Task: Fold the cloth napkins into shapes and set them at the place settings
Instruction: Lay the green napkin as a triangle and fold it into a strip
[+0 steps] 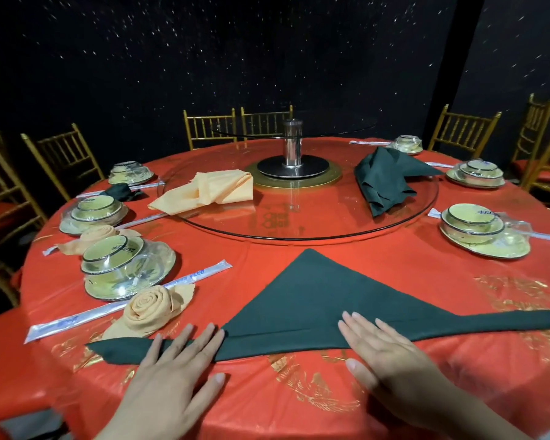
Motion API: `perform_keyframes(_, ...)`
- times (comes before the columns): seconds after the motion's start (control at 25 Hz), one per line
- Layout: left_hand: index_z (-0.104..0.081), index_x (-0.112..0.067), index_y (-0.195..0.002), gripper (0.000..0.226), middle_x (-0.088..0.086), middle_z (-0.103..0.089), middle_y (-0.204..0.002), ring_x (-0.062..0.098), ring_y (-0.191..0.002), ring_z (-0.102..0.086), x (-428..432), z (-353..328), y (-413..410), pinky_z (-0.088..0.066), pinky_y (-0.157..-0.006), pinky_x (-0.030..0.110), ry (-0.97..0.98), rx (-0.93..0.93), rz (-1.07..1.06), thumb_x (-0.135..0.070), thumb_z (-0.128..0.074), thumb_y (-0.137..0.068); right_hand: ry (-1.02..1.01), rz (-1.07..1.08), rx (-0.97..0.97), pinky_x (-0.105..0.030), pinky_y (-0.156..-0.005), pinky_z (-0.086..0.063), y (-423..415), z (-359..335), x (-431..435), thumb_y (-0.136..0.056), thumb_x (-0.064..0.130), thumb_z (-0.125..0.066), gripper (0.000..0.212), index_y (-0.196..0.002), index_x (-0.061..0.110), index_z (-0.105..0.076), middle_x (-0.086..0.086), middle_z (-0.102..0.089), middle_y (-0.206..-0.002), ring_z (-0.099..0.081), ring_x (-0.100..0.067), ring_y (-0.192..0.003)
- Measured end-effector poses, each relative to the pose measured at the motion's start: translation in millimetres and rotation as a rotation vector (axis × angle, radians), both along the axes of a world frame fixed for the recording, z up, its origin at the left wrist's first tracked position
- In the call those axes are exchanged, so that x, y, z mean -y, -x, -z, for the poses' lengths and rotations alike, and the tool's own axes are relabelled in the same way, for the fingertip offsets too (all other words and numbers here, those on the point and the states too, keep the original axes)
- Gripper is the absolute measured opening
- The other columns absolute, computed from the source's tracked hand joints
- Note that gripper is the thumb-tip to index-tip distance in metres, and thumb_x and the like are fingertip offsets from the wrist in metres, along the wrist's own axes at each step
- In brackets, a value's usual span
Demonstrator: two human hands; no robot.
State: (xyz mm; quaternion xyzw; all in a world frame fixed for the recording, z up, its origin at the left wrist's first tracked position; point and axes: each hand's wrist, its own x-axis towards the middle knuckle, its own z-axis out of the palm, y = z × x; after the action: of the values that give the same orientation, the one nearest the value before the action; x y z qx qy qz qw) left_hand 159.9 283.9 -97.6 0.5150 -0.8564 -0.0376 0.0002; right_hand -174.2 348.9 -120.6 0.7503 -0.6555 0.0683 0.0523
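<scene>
A dark green napkin (308,300) lies flat as a wide triangle on the red tablecloth in front of me, its long folded edge nearest me. My left hand (175,373) presses flat on the left part of that edge with straight fingers. My right hand (385,354) lies flat on the right part, fingers straight. A peach napkin rolled into a rose (150,308) sits to the left beside a place setting (124,268). Another peach rose (97,233) lies further left. A small folded green napkin (121,191) sits at a far left setting.
A glass turntable (299,230) in the table's middle carries loose peach napkins (210,190) and loose green napkins (383,182). Wrapped chopsticks (124,301) lie by the settings. More bowl settings (480,233) stand at the right. Gold chairs (64,157) ring the table.
</scene>
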Motion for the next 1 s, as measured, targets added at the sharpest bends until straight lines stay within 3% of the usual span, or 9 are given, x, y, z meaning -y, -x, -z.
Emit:
perform_keyframes(0.08,-0.005,-0.060,-0.139,0.066,-0.031,-0.008,-0.150,0.008,-0.144,-0.009,3,-1,-8,-0.006,-0.114,0.034,0.029,-0.051,-0.003,-0.080,0.006,-0.077,0.033,0.005,-0.012,-0.026,-0.101,-0.026,0,-1,-2,-0.099,0.047,-0.011,0.059,-0.132,0.020,-0.051,0.006,-0.053,-0.136,-0.045,-0.005,-0.128)
perform_keyframes(0.16,0.007,-0.062,-0.135,0.078,-0.034,0.016,-0.145,0.003,-0.140,0.020,1,2,-13,0.009,-0.113,0.032,0.055,-0.096,0.019,-0.083,0.023,-0.062,0.057,-0.006,-0.029,-0.026,-0.102,-0.026,1,-3,-2,-0.099,0.047,-0.012,0.059,-0.133,0.018,-0.051,0.005,-0.052,-0.137,-0.042,-0.006,-0.130)
perform_keyframes(0.36,0.009,-0.061,-0.136,0.069,-0.024,0.018,-0.151,0.000,-0.138,0.025,2,6,-33,0.015,-0.114,0.028,0.083,-0.111,-0.025,-0.080,0.020,-0.069,0.029,-0.014,-0.025,-0.019,-0.109,-0.013,5,-2,2,-0.099,0.049,-0.012,0.057,-0.136,0.019,-0.042,0.006,-0.046,-0.140,-0.009,0.000,-0.142)
perform_keyframes(0.48,0.004,-0.063,-0.136,0.063,-0.025,0.013,-0.152,0.004,-0.139,0.024,1,11,-48,0.014,-0.114,0.030,0.073,-0.133,-0.069,-0.077,0.014,-0.075,0.000,-0.010,-0.025,-0.018,-0.108,-0.013,5,-1,4,-0.099,0.049,-0.010,0.057,-0.134,0.019,-0.042,0.007,-0.048,-0.137,-0.001,0.003,-0.142)
perform_keyframes(0.64,-0.014,-0.057,-0.139,0.072,-0.022,0.003,-0.152,0.007,-0.143,0.008,2,2,-42,0.006,-0.114,0.025,0.106,-0.184,-0.095,-0.077,0.014,-0.075,-0.027,0.008,-0.075,-0.020,-0.109,-0.012,2,-2,4,-0.098,0.049,-0.011,0.058,-0.133,0.019,-0.048,0.008,-0.051,-0.136,-0.005,-0.001,-0.143)
perform_keyframes(0.76,-0.059,-0.027,-0.127,0.063,-0.004,-0.052,-0.137,0.017,-0.128,-0.048,5,-10,5,-0.033,-0.107,0.032,0.269,-0.237,0.065,-0.061,-0.017,-0.094,-0.124,0.033,-0.043,-0.021,-0.108,-0.012,0,-4,1,-0.098,0.050,-0.008,0.063,-0.133,0.020,-0.051,0.007,-0.052,-0.136,-0.015,-0.006,-0.139)
perform_keyframes(0.84,-0.067,-0.023,-0.112,0.047,-0.007,-0.065,-0.115,0.012,-0.105,-0.063,8,-8,44,-0.053,-0.084,0.027,0.317,-0.306,0.254,-0.052,-0.036,-0.092,-0.079,-0.013,-0.031,-0.015,-0.110,-0.001,-4,-13,1,-0.092,0.059,0.004,0.074,-0.146,0.020,-0.028,0.011,-0.026,-0.151,0.001,-0.006,-0.142)
perform_keyframes(0.92,-0.069,-0.029,-0.101,0.039,-0.016,-0.066,-0.096,0.007,-0.085,-0.064,12,-8,71,-0.052,-0.065,0.017,0.292,-0.273,0.329,-0.051,-0.042,-0.083,-0.118,-0.093,0.069,-0.010,-0.108,0.014,2,-18,1,-0.077,0.071,0.011,0.083,-0.147,0.026,0.006,0.020,0.012,-0.148,0.019,0.004,-0.137)
perform_keyframes(1.0,-0.069,-0.033,-0.091,0.034,-0.019,-0.064,-0.081,0.006,-0.073,-0.063,19,-4,80,-0.049,-0.055,0.016,0.296,-0.264,0.340,-0.049,-0.041,-0.081,-0.165,-0.152,0.134,-0.006,-0.106,0.011,13,-26,4,-0.082,0.075,-0.005,0.081,-0.149,0.030,0.000,0.022,0.009,-0.148,0.013,0.009,-0.137)
